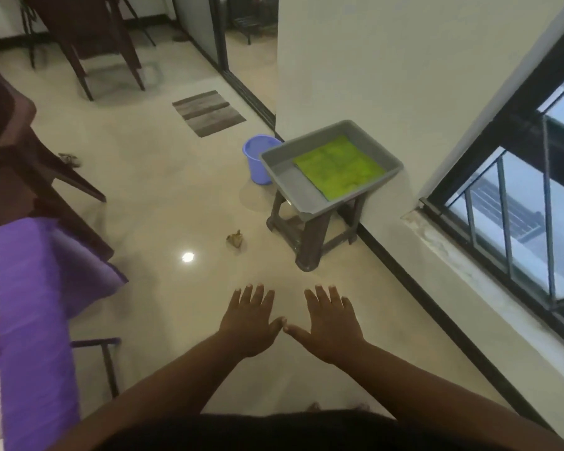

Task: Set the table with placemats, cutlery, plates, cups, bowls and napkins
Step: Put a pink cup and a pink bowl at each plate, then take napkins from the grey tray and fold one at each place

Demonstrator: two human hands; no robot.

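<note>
Down at the bottom middle, both hands are held out flat over the shiny floor [176, 190], palms down; left hand [249, 323] and right hand [331, 325] sit side by side with thumb tips nearly touching; each grip is released, fingers straight and spread, nothing in either one. The green placemat [339, 167] lies flat inside a grey tray [282, 164] that sits on a dark plastic stool [310, 236] against the white wall; that's ahead of the hands and a bit to the right, well apart from both, so no contact at all. Just beside the tray on its left there's a blue bucket [258, 157] on the floor. Over on the left edge you get the desk with its purple cloth [33, 288] hanging down, and dark chairs [88, 37] further back, plus a striped mat [209, 112] by the doorway.
</note>
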